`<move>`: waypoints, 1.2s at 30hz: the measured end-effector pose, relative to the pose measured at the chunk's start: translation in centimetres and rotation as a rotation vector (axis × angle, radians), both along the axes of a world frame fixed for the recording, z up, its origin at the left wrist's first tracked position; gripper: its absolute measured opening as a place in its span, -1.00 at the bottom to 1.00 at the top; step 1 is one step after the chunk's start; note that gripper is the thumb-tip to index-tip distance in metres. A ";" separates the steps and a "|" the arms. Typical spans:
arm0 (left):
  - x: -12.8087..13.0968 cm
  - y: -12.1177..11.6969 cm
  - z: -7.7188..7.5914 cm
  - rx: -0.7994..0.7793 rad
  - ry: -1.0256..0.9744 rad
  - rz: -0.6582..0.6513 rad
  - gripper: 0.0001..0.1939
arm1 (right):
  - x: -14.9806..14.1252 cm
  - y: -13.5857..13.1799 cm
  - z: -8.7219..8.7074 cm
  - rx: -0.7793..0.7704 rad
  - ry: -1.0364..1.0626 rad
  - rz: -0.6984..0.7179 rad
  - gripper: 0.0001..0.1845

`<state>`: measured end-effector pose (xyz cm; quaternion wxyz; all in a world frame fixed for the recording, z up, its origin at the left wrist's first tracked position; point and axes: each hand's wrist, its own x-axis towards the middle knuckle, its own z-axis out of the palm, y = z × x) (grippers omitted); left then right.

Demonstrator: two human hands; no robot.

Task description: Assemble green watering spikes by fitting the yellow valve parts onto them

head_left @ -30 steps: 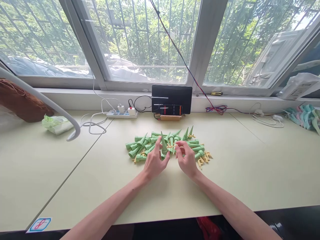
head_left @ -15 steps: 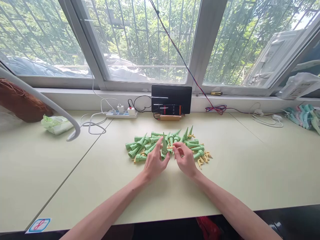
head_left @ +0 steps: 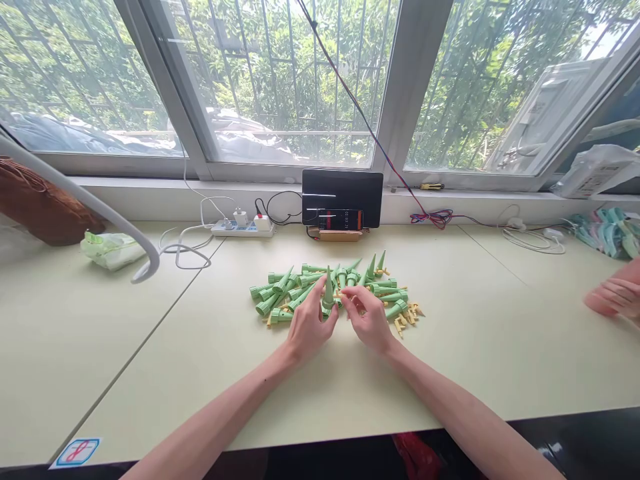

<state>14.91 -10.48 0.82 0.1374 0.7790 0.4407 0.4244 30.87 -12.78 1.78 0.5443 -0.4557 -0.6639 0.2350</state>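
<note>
A pile of green plastic cones (head_left: 295, 291) mixed with small yellow pieces (head_left: 406, 317) lies on the pale table (head_left: 200, 347) in front of me. My left hand (head_left: 307, 325) is closed around one green cone (head_left: 328, 291), holding it upright with its tip pointing up. My right hand (head_left: 373, 319) pinches a small yellow piece (head_left: 346, 294) right beside that cone's base. Both hands hover at the near edge of the pile.
A dark tablet (head_left: 342, 197) with a phone (head_left: 340, 219) leans at the window sill. A power strip (head_left: 243, 229) and cables lie to its left, a white lamp arm (head_left: 90, 207) and wipes pack (head_left: 113, 248) further left. Another person's hand (head_left: 614, 297) shows at the right edge.
My right hand has drawn closer to the cone held by my left. Another person's hand has come into view at the right edge.
</note>
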 end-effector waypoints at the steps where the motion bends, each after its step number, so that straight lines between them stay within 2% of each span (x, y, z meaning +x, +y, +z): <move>1: 0.0 0.0 0.0 0.001 0.000 0.001 -0.33 | 0.0 0.0 0.0 0.000 -0.005 -0.002 -0.79; 15: 0.0 -0.1 0.1 -0.018 -0.033 -0.028 -0.34 | 0.0 0.1 0.1 -0.038 0.027 0.028 -0.80; 36: 0.1 -0.4 0.1 -0.050 -0.003 -0.048 -0.37 | 0.1 0.1 0.0 -0.115 -0.006 0.019 -0.60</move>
